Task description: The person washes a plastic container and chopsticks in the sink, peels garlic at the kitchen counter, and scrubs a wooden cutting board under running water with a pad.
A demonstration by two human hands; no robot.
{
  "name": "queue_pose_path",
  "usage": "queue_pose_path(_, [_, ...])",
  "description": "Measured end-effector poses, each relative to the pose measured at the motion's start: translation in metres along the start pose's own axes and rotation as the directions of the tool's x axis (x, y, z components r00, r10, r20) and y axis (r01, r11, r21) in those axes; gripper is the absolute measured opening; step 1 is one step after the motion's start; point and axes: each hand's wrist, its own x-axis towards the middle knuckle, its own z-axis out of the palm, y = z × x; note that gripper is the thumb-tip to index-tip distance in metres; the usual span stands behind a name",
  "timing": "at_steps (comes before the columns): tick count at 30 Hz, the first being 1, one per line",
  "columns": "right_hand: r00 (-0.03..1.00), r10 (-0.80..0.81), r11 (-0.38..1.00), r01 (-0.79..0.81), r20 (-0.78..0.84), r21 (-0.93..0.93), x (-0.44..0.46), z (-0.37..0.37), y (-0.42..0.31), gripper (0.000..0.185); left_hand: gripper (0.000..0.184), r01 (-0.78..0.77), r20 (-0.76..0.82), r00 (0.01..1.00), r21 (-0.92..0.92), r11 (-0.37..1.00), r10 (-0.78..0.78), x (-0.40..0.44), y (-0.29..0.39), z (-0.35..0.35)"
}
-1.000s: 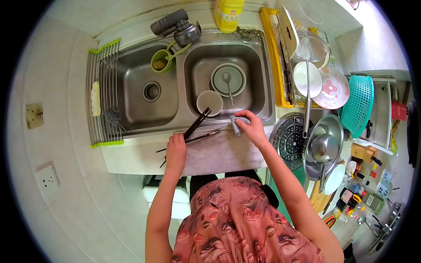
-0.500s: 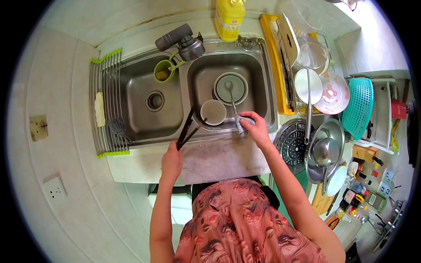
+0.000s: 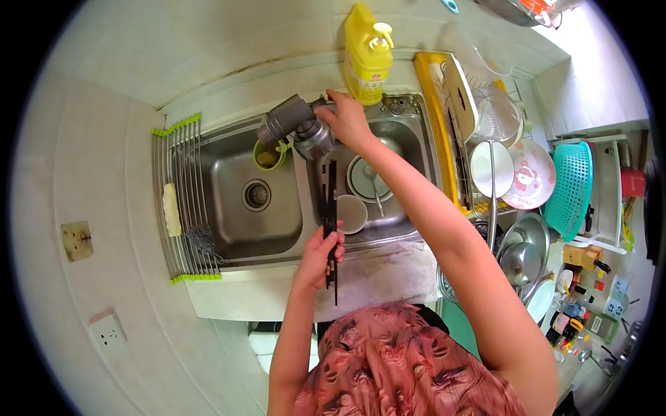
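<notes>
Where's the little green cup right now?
In the head view, the green cup is in the left sink, at its top right corner, just under the gray faucet.

Green cup (image 3: pixel 261 161) — partly behind the faucet (image 3: pixel 286 118); metal pan (image 3: pixel 513 12) — cut off above.

Dark chopsticks (image 3: pixel 331 208) bundled, roughly upright.

Right arm stretched far forward, left hand (image 3: pixel 322 258) closed, nearer the torso.
</notes>
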Motion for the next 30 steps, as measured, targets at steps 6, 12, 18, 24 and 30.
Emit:
queue_pose_path(6, [0.980,0.082,0.992,-0.063,0.179,-0.111,0.027,0.012,0.008,0.035,0.036,0.016,-0.011,1.000,-0.065,0.998,-0.017,0.013,-0.002,0.010])
queue_pose_path(12, [0.983,0.093,0.996,-0.089,0.159,-0.029,0.029,0.013,0.020,0.032,0.034,0.016,-0.019,1.000,-0.144,0.989,-0.019,0.020,0.003,0.013])
queue_pose_path(18, [0.981,0.120,0.993,-0.122,0.151,0.005,0.030,0.013,0.025,0.033,0.035,-0.004,-0.011,1.000,-0.189,0.982,0.002,0.019,0.004,0.014])
queue_pose_path(24, [0.988,0.086,0.996,-0.087,0.127,0.003,0.030,0.014,0.029,0.033,0.033,-0.026,-0.024,0.999,-0.211,0.977,0.021,0.020,0.004,0.014])
queue_pose_path(30, [0.982,0.116,0.992,-0.123,0.152,0.035,0.032,0.011,0.029,0.031,0.034,-0.053,-0.027,0.998,-0.209,0.976,0.048,0.021,0.009,0.016])
